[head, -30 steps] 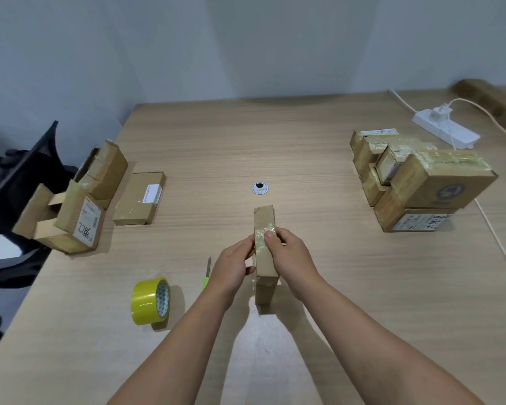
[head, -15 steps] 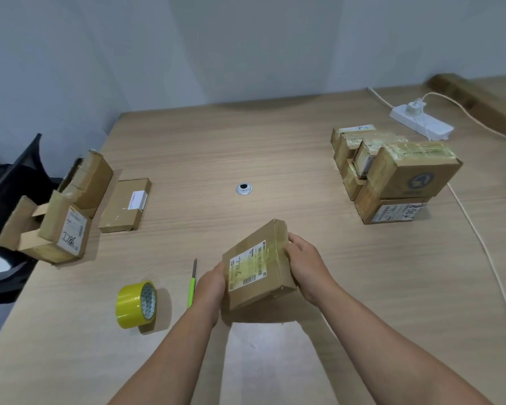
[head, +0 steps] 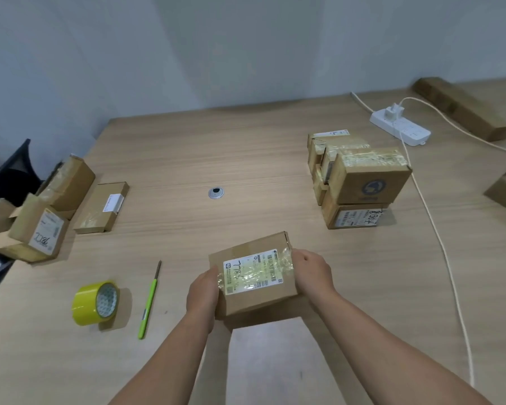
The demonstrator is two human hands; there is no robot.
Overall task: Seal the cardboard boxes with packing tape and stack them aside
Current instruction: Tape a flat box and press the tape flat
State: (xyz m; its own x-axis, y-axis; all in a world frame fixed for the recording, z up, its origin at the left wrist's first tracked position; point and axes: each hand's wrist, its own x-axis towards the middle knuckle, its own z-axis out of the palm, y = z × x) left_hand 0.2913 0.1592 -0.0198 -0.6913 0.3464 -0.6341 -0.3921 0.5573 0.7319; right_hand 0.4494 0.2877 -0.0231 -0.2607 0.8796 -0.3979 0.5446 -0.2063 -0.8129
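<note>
A small cardboard box [head: 257, 299] with a white shipping label under clear tape lies nearly flat, label up, near the table's front middle. My left hand [head: 202, 293] grips its left edge and my right hand [head: 313, 273] grips its right edge. A roll of yellow packing tape [head: 95, 303] stands on edge to the left. Beside the roll lies a green-handled cutter [head: 149, 302]. A stack of taped boxes [head: 360, 182] sits at the right.
Several untaped boxes [head: 38, 217] and a flat box [head: 103, 207] sit at the table's left edge. A round metal grommet [head: 216, 192] marks the middle. A white power strip [head: 400, 128] and its cable [head: 438, 235] run along the right side.
The box stood on its narrow edge a second ago. My hands have turned it down so its labelled face points up. The camera view has shifted left.
</note>
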